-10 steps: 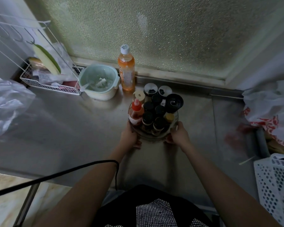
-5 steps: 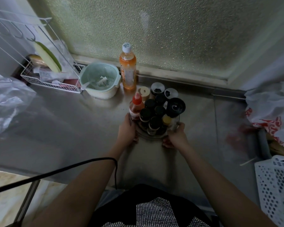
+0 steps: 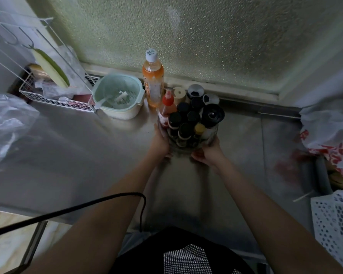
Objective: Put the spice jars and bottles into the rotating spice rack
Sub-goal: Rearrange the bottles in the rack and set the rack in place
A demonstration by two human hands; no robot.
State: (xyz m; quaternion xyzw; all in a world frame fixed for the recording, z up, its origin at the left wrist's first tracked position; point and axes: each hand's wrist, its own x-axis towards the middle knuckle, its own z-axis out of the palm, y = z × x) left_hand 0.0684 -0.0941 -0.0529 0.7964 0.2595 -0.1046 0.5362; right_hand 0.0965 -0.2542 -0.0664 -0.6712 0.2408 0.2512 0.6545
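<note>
- Head view, looking down: my left hand [image 3: 159,142] and right hand [image 3: 207,153] cupped the near sides of the rotating spice rack [image 3: 186,144], fingers curled against its clear wall, holding it and nothing else.
- The rack stood on the steel counter [image 3: 87,155], near the back edge below a frosted window [image 3: 186,36].
- It looked full: dark-capped spice jars [image 3: 184,128] packed upright, a red-capped sauce bottle [image 3: 166,109] at its left edge, a tall black-lidded grinder [image 3: 213,115] at its right.
- Two more lidded jars [image 3: 195,90] showed at the far side; I could not tell whether they sat inside the rack or just behind it.
- An orange drink bottle [image 3: 152,84] stood just beyond the rack, beside a pale green colander bowl [image 3: 118,99].
- To do this well, I judged I should keep both palms low and even and move the rack slowly, so the tall bottles did not tip.
</note>
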